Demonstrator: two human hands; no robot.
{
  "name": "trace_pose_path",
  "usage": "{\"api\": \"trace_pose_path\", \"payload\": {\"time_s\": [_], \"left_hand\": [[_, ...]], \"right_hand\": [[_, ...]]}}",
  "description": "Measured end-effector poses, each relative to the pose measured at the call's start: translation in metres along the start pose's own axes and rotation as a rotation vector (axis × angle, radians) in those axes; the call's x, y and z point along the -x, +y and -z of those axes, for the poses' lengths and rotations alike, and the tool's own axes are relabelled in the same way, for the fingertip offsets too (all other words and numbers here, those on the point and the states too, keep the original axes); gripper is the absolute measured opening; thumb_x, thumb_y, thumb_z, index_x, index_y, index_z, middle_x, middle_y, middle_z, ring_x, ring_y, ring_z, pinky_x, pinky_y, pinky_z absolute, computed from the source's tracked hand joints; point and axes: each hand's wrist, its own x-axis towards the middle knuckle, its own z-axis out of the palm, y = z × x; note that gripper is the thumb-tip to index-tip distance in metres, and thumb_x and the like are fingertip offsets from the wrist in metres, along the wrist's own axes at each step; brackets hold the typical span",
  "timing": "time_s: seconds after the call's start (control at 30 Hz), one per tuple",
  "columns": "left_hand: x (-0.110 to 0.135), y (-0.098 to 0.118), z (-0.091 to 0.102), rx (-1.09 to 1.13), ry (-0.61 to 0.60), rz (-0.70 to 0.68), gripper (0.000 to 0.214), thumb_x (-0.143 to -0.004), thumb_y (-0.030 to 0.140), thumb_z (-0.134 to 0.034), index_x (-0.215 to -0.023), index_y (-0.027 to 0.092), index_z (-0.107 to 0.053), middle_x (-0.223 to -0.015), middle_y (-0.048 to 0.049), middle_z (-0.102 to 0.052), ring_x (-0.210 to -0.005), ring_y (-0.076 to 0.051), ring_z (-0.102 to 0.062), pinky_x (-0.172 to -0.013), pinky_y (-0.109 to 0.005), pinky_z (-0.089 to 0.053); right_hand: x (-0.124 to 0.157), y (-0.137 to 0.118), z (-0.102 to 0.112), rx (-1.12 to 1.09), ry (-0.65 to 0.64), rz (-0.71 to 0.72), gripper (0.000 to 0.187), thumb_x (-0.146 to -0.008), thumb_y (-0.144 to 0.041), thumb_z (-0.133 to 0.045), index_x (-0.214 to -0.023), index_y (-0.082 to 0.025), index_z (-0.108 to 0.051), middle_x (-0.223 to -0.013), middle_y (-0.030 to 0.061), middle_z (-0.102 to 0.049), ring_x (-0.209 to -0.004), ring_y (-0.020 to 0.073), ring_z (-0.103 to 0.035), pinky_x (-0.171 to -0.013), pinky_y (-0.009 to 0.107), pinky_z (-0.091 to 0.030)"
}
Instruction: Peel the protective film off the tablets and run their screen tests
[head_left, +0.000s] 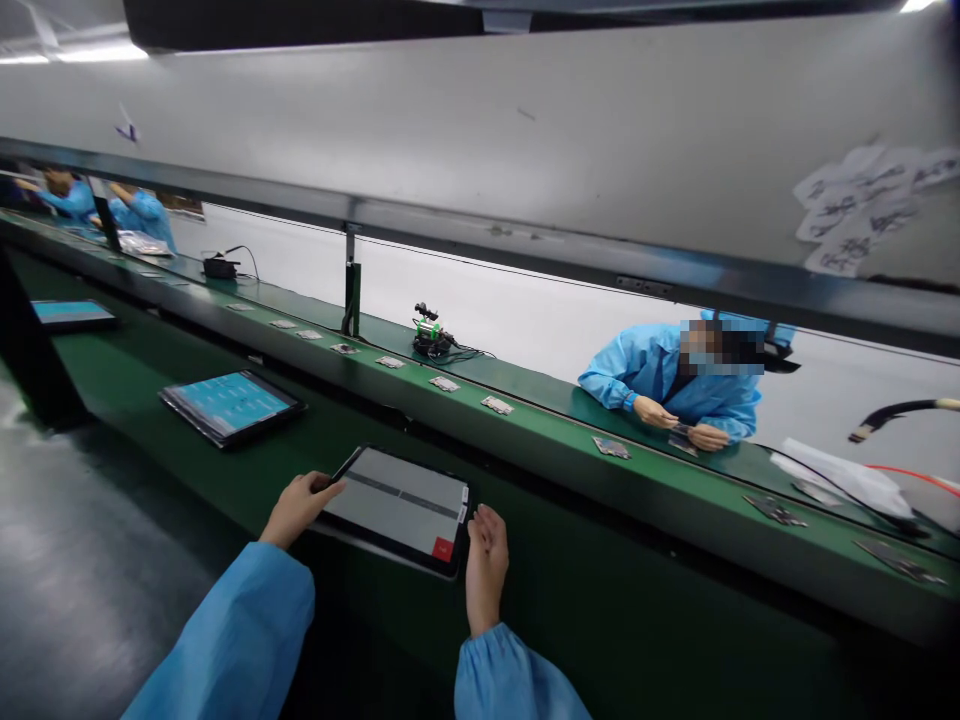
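A tablet-like panel (409, 497) with a black frame, a grey screen crossed by a dark band and a red square in its near right corner is in front of me. My left hand (297, 508) grips its left edge, thumb on top and fingers out of sight below. Close against the right edge is my right hand (487, 565), its fingers curled together. Whether it pinches that edge or something small, I cannot make out. Small white labels (463, 503) are stuck along the panel's right border. Something pale shows under the near edge.
Another panel (232, 400) with a blue screen lies left on the green bench (600, 600), and a further one (71, 314) beyond. Small circuit boards (496, 405) line the raised green ledge. Across it, a co-worker (667, 370) handles a small part. A metal housing (450, 140) hangs overhead.
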Motion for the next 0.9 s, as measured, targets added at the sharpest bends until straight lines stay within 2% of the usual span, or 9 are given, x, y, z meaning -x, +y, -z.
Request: {"api": "trace_pose_path", "payload": {"time_s": [0.23,0.47,0.57,0.9], "left_hand": [[0.010,0.017,0.001,-0.023,-0.058,0.033,0.046,-0.086,0.056,-0.050,-0.106,0.015,-0.058,-0.106,-0.0065,-0.060,-0.096,-0.021,-0.058,-0.085,-0.042,-0.049],[0.024,0.049,-0.019,-0.257,0.049,0.190,0.061,-0.080,0.069,-0.047,-0.108,0.015,-0.054,-0.114,-0.0107,-0.055,-0.111,-0.026,-0.050,-0.094,-0.048,-0.042],[0.028,0.061,-0.024,-0.322,0.045,0.223,0.066,-0.079,0.073,-0.044,-0.109,0.015,-0.053,-0.115,-0.0113,-0.055,-0.110,-0.026,-0.050,-0.093,-0.047,-0.042],[0.030,0.069,-0.027,-0.403,-0.050,0.209,0.070,-0.079,0.076,-0.038,-0.110,0.015,-0.053,-0.113,-0.0111,-0.056,-0.102,-0.024,-0.055,-0.089,-0.044,-0.044]], "right_hand": [[-0.008,-0.003,0.009,-0.022,-0.076,-0.074,0.065,-0.063,-0.050,-0.066,-0.114,-0.014,-0.049,-0.125,0.0160,-0.054,-0.119,0.0286,-0.050,-0.102,0.044,-0.039],[-0.008,-0.006,0.013,-0.019,-0.117,-0.101,0.063,-0.062,-0.048,-0.066,-0.114,-0.017,-0.050,-0.124,0.0129,-0.057,-0.120,0.0294,-0.051,-0.099,0.039,-0.043],[-0.009,-0.005,0.015,-0.010,-0.106,-0.103,0.064,-0.062,-0.048,-0.066,-0.115,-0.016,-0.050,-0.124,0.0134,-0.057,-0.119,0.0290,-0.052,-0.098,0.039,-0.044],[-0.019,-0.002,0.027,-0.032,-0.043,-0.097,0.055,-0.068,-0.041,-0.067,-0.114,-0.016,-0.051,-0.122,0.0119,-0.058,-0.115,0.0262,-0.054,-0.098,0.044,-0.043]]}}
